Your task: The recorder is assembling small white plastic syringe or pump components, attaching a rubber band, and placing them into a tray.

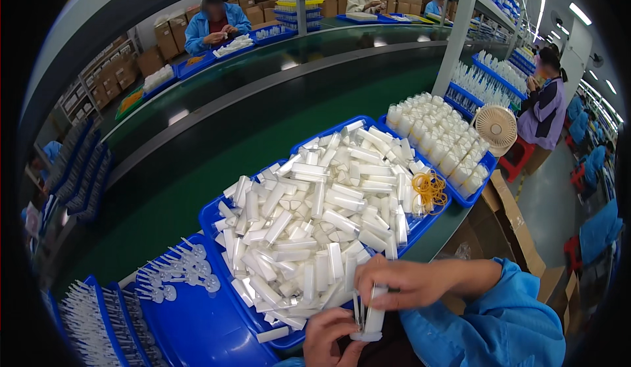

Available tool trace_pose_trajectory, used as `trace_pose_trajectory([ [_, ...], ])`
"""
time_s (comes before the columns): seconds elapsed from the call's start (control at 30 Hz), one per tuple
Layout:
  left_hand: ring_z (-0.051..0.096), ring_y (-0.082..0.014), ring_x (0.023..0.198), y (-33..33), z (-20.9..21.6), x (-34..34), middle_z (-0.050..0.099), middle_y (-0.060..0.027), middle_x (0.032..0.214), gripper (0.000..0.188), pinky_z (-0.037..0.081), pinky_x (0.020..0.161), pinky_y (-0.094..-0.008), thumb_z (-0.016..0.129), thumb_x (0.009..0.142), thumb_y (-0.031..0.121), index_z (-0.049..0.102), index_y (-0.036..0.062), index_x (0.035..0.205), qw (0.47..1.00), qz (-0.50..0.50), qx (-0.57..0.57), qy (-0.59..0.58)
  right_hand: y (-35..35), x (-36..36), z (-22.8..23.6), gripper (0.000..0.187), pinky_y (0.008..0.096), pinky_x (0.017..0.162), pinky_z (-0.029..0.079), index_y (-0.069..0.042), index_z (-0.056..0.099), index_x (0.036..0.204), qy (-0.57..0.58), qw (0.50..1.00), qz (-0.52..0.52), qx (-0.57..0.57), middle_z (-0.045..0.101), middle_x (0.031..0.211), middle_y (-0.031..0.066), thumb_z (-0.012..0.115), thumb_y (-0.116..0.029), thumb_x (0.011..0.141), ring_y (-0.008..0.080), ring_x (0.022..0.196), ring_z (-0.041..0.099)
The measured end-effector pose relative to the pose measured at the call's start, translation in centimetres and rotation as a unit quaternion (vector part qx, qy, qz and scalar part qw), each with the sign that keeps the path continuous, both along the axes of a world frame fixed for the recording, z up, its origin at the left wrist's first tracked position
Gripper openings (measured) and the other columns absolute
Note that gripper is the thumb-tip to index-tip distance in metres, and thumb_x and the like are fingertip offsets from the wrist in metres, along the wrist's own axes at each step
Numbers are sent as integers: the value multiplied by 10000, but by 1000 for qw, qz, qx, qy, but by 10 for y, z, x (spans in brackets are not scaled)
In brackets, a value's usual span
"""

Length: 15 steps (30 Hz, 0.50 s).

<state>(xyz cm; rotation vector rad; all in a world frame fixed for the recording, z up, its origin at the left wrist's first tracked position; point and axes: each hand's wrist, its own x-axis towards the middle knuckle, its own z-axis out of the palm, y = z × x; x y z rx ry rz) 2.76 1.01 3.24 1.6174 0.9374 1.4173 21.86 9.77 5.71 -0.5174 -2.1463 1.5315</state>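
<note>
The left hand (332,337) pinches the white tube (374,320) near its round base, seemingly to keep it upright, while the right hand (399,283) holds its upper end. It sits just beside the tray (209,216), probably for short reach; the heap (315,222) crowds the near rim, leaving little room forward, with the carton (516,226) beyond the right sleeve (486,321).

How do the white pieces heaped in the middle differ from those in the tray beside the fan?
Pose: the heaped white pieces lie jumbled at many angles, while the fan-side white pieces stand closely packed.
Spread: the heaped white pieces cover a wider area than the fan-side white pieces.
Shared: both are white and sit in blue.
</note>
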Motion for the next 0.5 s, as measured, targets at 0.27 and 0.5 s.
trace_pose_trajectory([
  [0.27,479,-216,983,-3,-12,-10,430,-144,1128,232,398,846,-298,592,757,-49,503,13,963,993,8,-74,-97,56,-16,12,244,386,884,279,-97,519,1101,-54,967,-8,251,512,1076,82,511,-199,879,240,1048,451],
  [0.5,487,-334,871,9,-7,-7,485,-164,934,223,397,740,-407,628,671,-39,512,7,856,995,75,20,-63,126,-25,0,205,434,847,308,-139,615,963,-267,766,-86,579,572,1027,22,617,-138,758,192,1075,448],
])
